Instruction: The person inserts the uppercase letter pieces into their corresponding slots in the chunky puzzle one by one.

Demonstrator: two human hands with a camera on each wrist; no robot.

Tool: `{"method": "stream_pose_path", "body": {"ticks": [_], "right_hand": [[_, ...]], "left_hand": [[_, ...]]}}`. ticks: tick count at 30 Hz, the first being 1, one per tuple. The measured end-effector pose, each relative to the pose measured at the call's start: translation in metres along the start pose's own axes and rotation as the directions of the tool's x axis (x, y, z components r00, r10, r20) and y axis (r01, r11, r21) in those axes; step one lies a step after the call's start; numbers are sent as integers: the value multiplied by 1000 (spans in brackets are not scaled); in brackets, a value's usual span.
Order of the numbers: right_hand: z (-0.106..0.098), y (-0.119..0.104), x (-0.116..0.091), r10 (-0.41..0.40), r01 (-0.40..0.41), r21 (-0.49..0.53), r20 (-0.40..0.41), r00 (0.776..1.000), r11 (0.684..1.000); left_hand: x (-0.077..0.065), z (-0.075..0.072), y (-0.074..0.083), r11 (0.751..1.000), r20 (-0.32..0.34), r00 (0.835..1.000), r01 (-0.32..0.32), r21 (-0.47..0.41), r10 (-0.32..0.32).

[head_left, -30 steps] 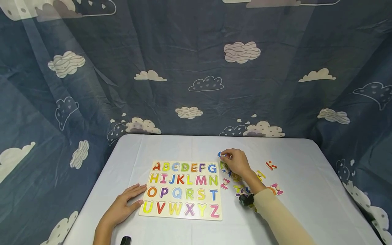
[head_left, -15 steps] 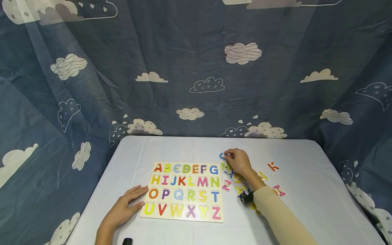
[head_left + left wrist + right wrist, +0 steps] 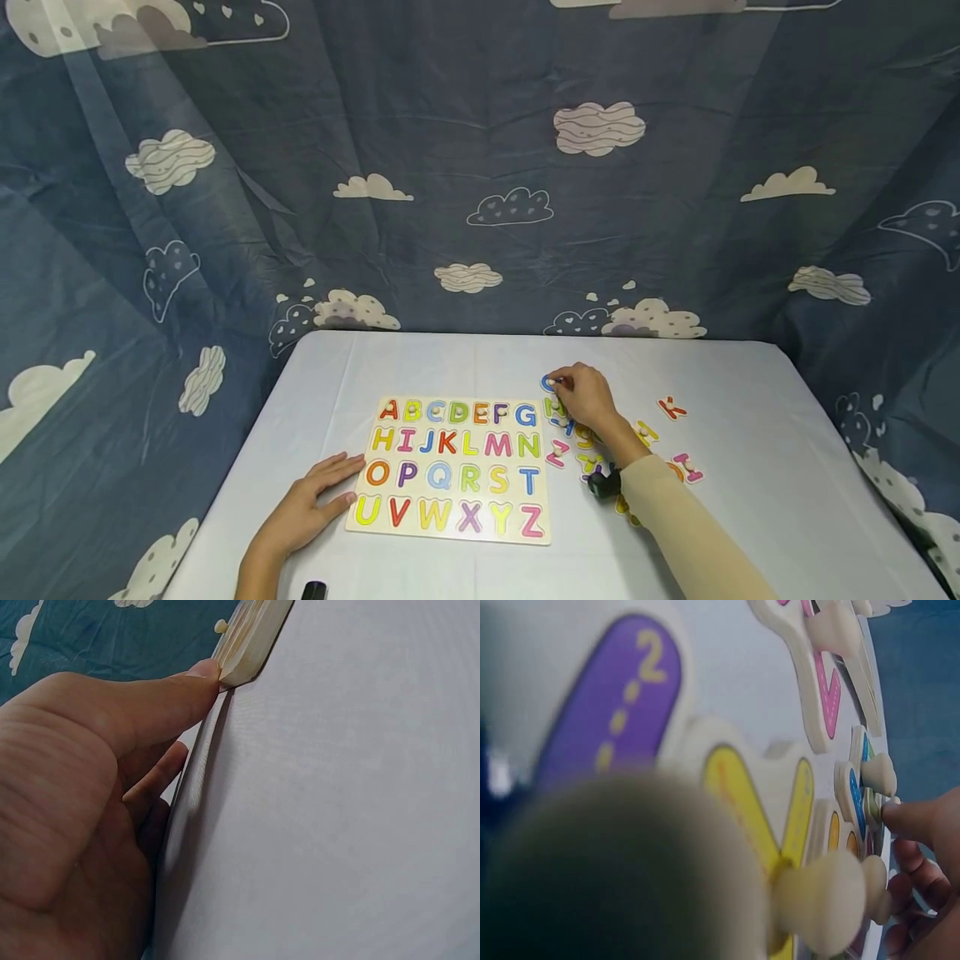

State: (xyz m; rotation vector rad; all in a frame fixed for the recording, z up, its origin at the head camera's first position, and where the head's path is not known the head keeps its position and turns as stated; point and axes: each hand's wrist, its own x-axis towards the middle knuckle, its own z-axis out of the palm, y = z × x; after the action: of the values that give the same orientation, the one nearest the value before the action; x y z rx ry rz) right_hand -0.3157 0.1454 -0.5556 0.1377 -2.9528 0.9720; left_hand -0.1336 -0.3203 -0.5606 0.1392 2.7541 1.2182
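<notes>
A wooden alphabet puzzle board [image 3: 455,532] lies on the white table, with knobbed pieces in its A to F places. My left hand [image 3: 303,506] rests at the board's left edge, fingers extended; in the left wrist view its thumb [image 3: 161,709] touches the board's corner [image 3: 251,664]. Beyond the board's upper right corner, my right hand [image 3: 588,398] pinches a blue letter piece [image 3: 546,382], partly hidden by the fingers. In the right wrist view, the right fingers [image 3: 911,821] are at the far side of the pile, and what they hold is hard to make out.
Loose knobbed letters lie right of the board: a pink Z or N [image 3: 557,453], a red K [image 3: 671,408], a pink I [image 3: 687,468] and several overlapping ones under the right forearm. A black object [image 3: 314,591] shows at the front edge. A cloud-patterned curtain [image 3: 450,233] hangs behind.
The head view has shifted slightly. My right hand stays at the blue letter piece, its fingers moving only a little. My left hand keeps its place at the board's edge.
</notes>
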Motion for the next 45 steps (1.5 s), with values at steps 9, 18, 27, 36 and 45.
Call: {"method": "stream_pose_path", "body": {"ticks": [9,18,27,36,45], "right_hand": [[-10,-2,-4,13,-11,52,-41,999,999],[-17,-4,-15,-10,16,70,-81,997,997],[-20,-12,-28,-29,33,37,-96,995,999],[-16,-25,-38,-99,103,45,-102,990,994],[-4,-37,-48,-139,142,27,-90,986,990]], "left_hand": [[0,1,-2,1000,-1,1000,10,-4,-10],[1,1,-2,1000,-13,1000,1,0,-1],[1,0,0,1000,2,1000,23,-15,-23],[1,1,-2,1000,0,1000,28,-9,-28],[1,2,-2,1000,-3,1000,14,6,-14]]}}
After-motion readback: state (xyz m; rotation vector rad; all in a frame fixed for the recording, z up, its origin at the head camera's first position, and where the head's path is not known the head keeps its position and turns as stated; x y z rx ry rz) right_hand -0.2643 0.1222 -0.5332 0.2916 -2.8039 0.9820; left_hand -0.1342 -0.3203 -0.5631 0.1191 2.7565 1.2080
